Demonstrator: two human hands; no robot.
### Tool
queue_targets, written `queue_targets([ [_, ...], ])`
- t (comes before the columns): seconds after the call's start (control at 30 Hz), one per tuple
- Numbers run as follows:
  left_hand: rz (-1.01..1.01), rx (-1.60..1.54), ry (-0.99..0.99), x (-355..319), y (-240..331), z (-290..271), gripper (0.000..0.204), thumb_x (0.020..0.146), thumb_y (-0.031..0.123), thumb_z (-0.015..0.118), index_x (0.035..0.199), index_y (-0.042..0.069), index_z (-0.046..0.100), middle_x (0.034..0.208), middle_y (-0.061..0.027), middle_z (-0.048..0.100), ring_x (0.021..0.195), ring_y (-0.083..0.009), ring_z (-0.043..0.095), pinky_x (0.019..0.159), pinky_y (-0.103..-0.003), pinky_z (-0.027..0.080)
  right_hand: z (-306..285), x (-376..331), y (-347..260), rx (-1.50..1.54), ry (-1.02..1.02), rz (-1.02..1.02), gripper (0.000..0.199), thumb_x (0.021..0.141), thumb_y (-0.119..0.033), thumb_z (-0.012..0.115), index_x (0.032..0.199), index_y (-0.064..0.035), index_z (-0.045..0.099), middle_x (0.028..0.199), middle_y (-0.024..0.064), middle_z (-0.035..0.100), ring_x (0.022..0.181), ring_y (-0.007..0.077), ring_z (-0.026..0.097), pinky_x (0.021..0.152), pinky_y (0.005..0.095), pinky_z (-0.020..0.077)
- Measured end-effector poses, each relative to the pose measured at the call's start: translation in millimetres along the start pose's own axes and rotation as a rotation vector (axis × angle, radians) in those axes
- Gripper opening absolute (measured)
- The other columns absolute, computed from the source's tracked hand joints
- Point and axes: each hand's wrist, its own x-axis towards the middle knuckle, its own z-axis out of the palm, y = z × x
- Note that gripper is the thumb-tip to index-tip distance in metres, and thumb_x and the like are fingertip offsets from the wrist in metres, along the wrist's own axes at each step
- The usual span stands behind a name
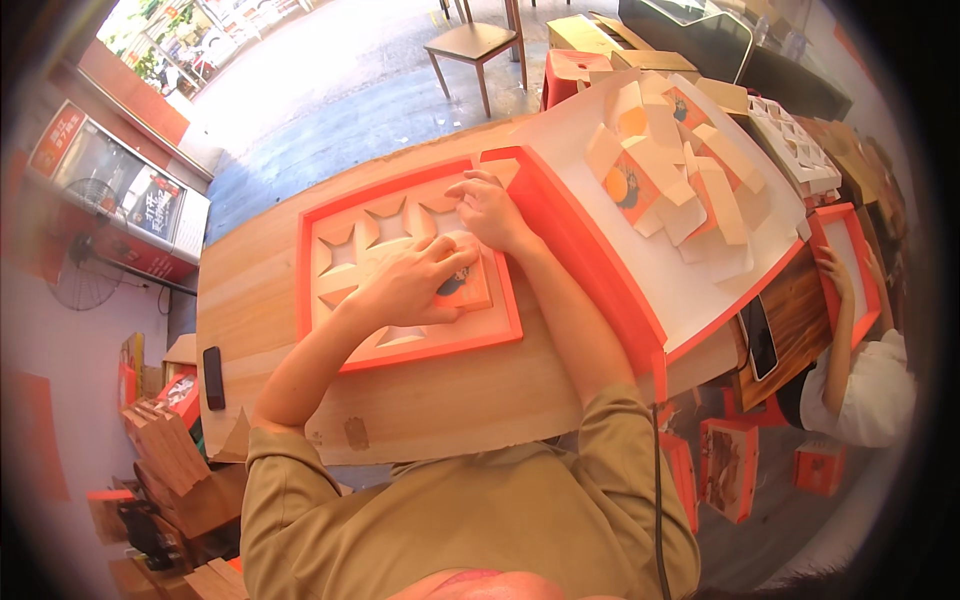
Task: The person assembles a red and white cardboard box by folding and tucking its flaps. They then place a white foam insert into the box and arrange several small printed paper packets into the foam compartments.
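Observation:
An orange gift box lies flat on the wooden table, with a beige insert of star-cut openings inside it. My left hand presses flat on a small orange carton set in the insert's right side. My right hand rests fingers-down on the insert's upper right corner, just above that carton. The carton is mostly hidden under my left hand.
An orange lid to the right holds white paper and a pile of small beige cartons. A black phone lies at the table's left edge, another phone at right. Another person's hand touches an orange box at far right.

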Motion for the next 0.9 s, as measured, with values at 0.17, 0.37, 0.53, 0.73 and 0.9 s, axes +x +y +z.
queue_targets([
  [0.17, -0.081, -0.021, -0.143, 6, 9, -9, 0.079, 0.075, 0.028, 0.086, 0.148, 0.017, 0.057, 0.127, -0.0128, 0.061, 0.111, -0.0411, 0.062, 0.094, -0.051, 0.055, -1, 0, -4, 0.009, -0.001, 0.015, 0.024, 0.096, -0.007, 0.065, 0.115, -0.0048, 0.08, 0.13, 0.0161, 0.073, 0.152, 0.0334, 0.047, 0.122, 0.0445, 0.0432],
  [0.37, -0.015, 0.057, -0.082, 0, 0, 1, 0.075, 0.083, 0.042, 0.082, 0.148, 0.017, 0.055, 0.126, -0.0136, 0.062, 0.116, -0.0368, 0.064, 0.09, -0.051, 0.056, 5, 6, 13, -0.052, 0.003, -0.076, 0.023, 0.096, -0.011, 0.07, 0.117, -0.0065, 0.08, 0.128, 0.015, 0.073, 0.149, 0.0339, 0.049, 0.122, 0.0445, 0.0423],
  [0.53, -0.041, -0.055, -0.086, -2, 7, 2, 0.078, 0.087, 0.041, 0.079, 0.153, 0.013, 0.048, 0.13, -0.0172, 0.06, 0.12, -0.0373, 0.061, 0.1, -0.053, 0.049, 0, -1, 0, -0.046, 0.023, -0.048, 0.023, 0.097, -0.012, 0.07, 0.115, -0.0038, 0.081, 0.122, 0.0166, 0.076, 0.148, 0.0353, 0.05, 0.122, 0.0452, 0.0424],
  [0.73, -0.064, -0.042, -0.132, -3, 8, -8, 0.073, 0.092, 0.041, 0.075, 0.153, 0.012, 0.047, 0.13, -0.0179, 0.06, 0.12, -0.0379, 0.061, 0.102, -0.051, 0.048, -3, 0, -6, -0.05, -0.031, -0.006, 0.025, 0.097, -0.014, 0.071, 0.118, -0.0059, 0.08, 0.136, 0.015, 0.071, 0.151, 0.0325, 0.047, 0.125, 0.0439, 0.0387],
  [0.9, -0.032, -0.037, -0.125, 0, -1, -2, 0.079, 0.089, 0.049, 0.077, 0.153, 0.014, 0.048, 0.13, -0.0164, 0.061, 0.116, -0.0382, 0.062, 0.097, -0.05, 0.05, -1, 1, 5, -0.057, -0.023, -0.028, 0.024, 0.096, -0.013, 0.071, 0.117, -0.0059, 0.08, 0.135, 0.0145, 0.072, 0.151, 0.0328, 0.047, 0.125, 0.044, 0.0388],
])
